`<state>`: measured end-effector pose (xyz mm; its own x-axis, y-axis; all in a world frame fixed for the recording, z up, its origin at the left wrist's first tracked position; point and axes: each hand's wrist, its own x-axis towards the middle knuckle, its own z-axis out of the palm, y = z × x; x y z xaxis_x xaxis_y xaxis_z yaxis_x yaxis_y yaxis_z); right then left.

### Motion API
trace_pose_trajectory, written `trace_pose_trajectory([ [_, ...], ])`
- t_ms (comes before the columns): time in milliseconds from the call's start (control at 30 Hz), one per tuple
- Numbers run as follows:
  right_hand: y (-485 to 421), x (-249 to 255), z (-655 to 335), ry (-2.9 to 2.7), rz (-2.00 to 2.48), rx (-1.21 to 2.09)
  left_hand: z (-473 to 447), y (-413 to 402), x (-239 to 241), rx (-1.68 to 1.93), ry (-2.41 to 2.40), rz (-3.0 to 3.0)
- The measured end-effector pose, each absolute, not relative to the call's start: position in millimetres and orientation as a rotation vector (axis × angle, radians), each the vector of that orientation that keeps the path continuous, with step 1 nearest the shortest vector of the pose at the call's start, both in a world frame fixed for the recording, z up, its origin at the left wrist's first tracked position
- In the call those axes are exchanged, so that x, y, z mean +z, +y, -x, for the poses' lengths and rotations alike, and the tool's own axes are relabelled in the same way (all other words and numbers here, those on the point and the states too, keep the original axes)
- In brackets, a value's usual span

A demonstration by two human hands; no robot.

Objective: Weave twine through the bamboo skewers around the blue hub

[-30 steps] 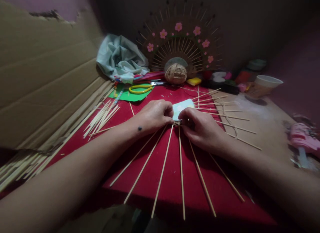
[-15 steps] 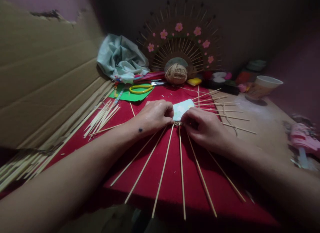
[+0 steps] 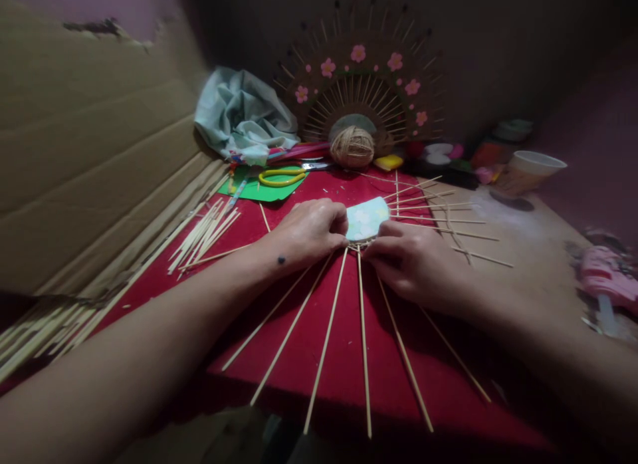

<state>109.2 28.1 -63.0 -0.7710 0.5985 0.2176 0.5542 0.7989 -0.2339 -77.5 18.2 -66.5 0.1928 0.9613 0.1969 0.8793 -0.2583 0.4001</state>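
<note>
A pale blue patterned piece [image 3: 367,219] lies at the hub of several thin wooden sticks [image 3: 364,344] that fan out toward me and to the right. Twine [image 3: 355,248] runs along its near edge, between the stick bases. At its left side my left hand [image 3: 316,228] is closed, thumb and fingers pinched on the edge of the piece. My right hand [image 3: 413,258] is closed at the near right edge, its fingers pinched by the twine; the fingertips are partly hidden. A loose twine strand [image 3: 447,218] trails over the sticks on the right.
Behind are a twine ball [image 3: 351,147], yellow-handled scissors [image 3: 282,178] on green paper [image 3: 264,193], crumpled cloth [image 3: 244,115] and a flowered stick fan [image 3: 359,72]. Loose sticks [image 3: 202,241] lie left, by cardboard [image 3: 100,151]. A cup [image 3: 531,173] and pink glue gun [image 3: 608,271] stand right.
My right hand has shifted slightly right and toward me, uncovering more of the blue piece. My left hand keeps its place.
</note>
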Motion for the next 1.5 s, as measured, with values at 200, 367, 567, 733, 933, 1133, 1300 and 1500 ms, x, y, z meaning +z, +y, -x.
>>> trace_pose_trajectory([
  [200,25,-62,-109,-2.774,0.874,0.182,78,18,-67,0.606,1.783,-2.260],
  [367,26,-63,-108,-2.748,0.893,0.199,78,19,-66,0.613,1.767,-2.249],
  [567,27,-63,-107,-2.639,0.975,0.283,79,19,-65,0.608,1.737,-2.236],
  [733,30,-63,-100,-2.555,1.093,0.353,81,21,-66,0.626,1.698,-2.199],
  [933,32,-64,-92,-2.559,1.165,0.299,82,23,-67,0.628,1.664,-2.137],
  [1133,36,-65,-86,-2.644,1.169,0.139,84,24,-64,0.628,1.613,-2.045],
  [1300,37,-63,-87,-2.681,1.139,0.125,89,24,-64,0.628,1.550,-2.045],
  [1500,38,-47,-95,-2.602,1.046,0.526,88,21,-61,0.588,1.534,-2.086],
])
